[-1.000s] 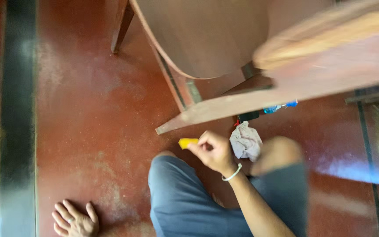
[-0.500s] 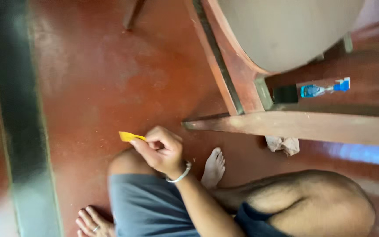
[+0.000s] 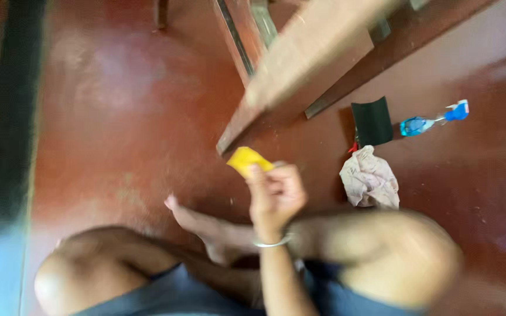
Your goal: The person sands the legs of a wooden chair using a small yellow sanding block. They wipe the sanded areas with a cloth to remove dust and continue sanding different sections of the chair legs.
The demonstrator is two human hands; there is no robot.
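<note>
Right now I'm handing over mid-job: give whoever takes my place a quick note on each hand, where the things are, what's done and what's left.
Right hand: closed on a small yellow piece, raised close to the lower end of the slanted wooden rail; contact with the wood cannot be told through the blur.
Left hand: out of view.
On the red floor, right of the hand: a crumpled cloth, a dark sheet and a blue tube, none held.
Done: yellow piece picked up.
Left: probably working it along the wood; no mark of progress can be made out.

Right hand (image 3: 276,196) — yellow piece (image 3: 246,159) pinched
</note>
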